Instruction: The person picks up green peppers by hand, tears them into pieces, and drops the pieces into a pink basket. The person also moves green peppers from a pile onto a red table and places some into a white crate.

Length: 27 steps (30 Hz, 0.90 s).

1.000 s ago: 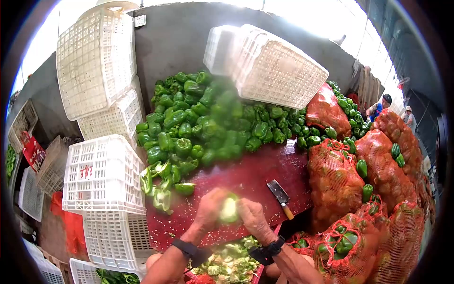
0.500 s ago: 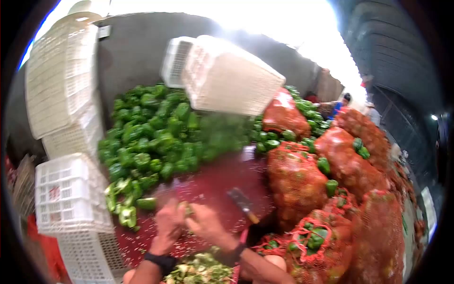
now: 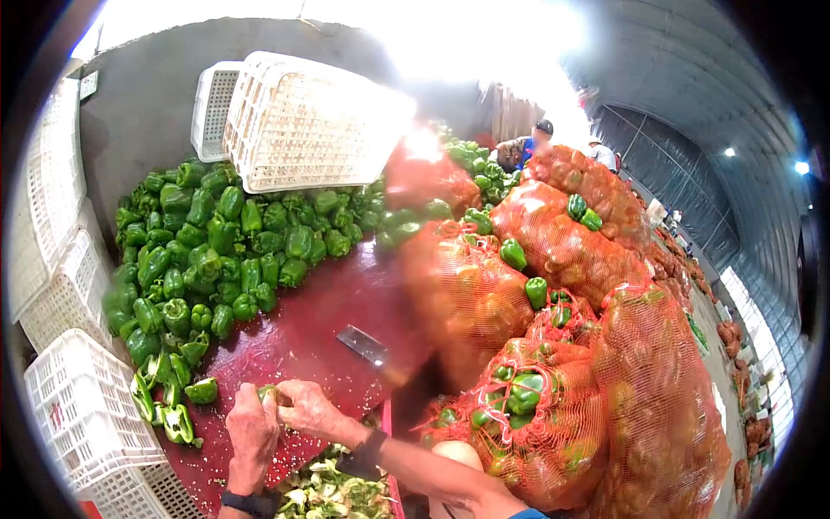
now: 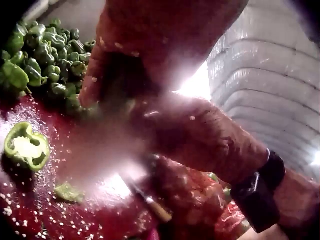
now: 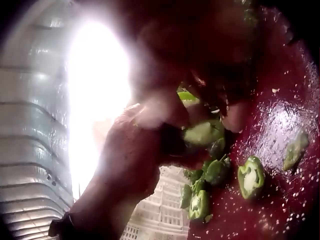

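Note:
Both hands meet above the red tabletop, which is dotted with pale seeds. My left hand grips a green bell pepper piece. At its near side my right hand has its fingers curled on the same piece. Most of it is hidden by the fingers; its pale green inside shows in the right wrist view. Cut pepper halves lie left of the hands, at the foot of a heap of whole green peppers. A cleaver lies flat to the right of the hands.
Below the hands, a bin holds pale pepper cores and scraps. Red net sacks filled with produce crowd the right side. White plastic crates are stacked at left, others lean behind the heap. People are at the far back.
The head view has swung right, so everything sits further left. The pepper's broad pale cut face showed between the hands earlier; now the hands are closer together and mostly cover the piece.

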### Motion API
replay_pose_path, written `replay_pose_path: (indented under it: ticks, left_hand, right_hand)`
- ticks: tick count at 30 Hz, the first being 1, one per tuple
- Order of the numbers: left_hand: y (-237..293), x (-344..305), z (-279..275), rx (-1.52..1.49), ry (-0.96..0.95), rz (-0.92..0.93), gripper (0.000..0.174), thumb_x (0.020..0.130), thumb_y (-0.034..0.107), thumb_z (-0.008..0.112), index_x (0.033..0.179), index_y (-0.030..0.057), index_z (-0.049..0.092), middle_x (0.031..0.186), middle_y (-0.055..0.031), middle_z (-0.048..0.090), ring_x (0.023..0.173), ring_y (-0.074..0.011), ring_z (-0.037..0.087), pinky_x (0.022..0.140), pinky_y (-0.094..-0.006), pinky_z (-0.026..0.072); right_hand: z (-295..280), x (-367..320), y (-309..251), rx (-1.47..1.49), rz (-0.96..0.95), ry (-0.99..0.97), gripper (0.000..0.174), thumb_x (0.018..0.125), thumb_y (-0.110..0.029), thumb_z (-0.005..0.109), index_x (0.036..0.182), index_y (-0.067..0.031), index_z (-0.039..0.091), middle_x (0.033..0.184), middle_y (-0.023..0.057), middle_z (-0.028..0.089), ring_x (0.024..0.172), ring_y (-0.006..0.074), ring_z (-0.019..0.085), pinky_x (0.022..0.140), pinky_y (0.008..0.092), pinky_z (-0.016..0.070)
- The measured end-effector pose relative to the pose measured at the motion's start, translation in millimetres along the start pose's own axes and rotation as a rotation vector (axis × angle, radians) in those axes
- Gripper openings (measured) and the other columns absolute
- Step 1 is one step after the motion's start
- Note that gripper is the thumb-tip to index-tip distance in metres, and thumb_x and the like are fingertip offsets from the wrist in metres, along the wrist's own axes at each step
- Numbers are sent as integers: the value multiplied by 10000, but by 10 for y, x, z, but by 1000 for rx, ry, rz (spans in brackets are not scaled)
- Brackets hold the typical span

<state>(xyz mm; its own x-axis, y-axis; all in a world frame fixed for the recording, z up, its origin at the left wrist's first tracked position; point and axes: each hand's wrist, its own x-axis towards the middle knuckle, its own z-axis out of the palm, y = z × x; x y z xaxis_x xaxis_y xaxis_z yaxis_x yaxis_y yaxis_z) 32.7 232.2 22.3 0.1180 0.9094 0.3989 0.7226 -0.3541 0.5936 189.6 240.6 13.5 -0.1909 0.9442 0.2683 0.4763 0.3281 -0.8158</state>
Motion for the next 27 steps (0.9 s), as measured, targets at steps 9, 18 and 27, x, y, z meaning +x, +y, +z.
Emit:
replay_pose_path:
  ticks: [9, 18, 27]
  left_hand:
    - [36, 39, -38, 59, 26, 19, 204, 940, 175, 636, 973, 13, 515, 865, -238, 597, 740, -458, 627, 622, -517, 512]
    - [79, 85, -94, -100, 72, -20, 141, 967, 139, 590, 990, 18, 521, 844, -240, 591, 746, -447, 616, 649, -496, 483]
    - [67, 130, -114, -414, 112, -213, 165, 959, 109, 573, 1074, -9, 556, 808, -179, 639, 697, -267, 620, 660, -399, 502]
  right_hand:
    - [121, 13, -62, 134, 6, 71, 254, 905, -242, 654, 929, 8, 615, 826, 211, 621, 780, 353, 631, 710, 454, 499]
    - [215, 11, -79, -89, -68, 121, 204, 945, -219, 605, 955, -18, 575, 920, 209, 593, 885, 431, 608, 752, 499, 506]
    - [244, 59, -95, -176, -4, 33, 260, 935, -233, 609, 1038, 1, 561, 954, 231, 619, 920, 437, 622, 783, 510, 527]
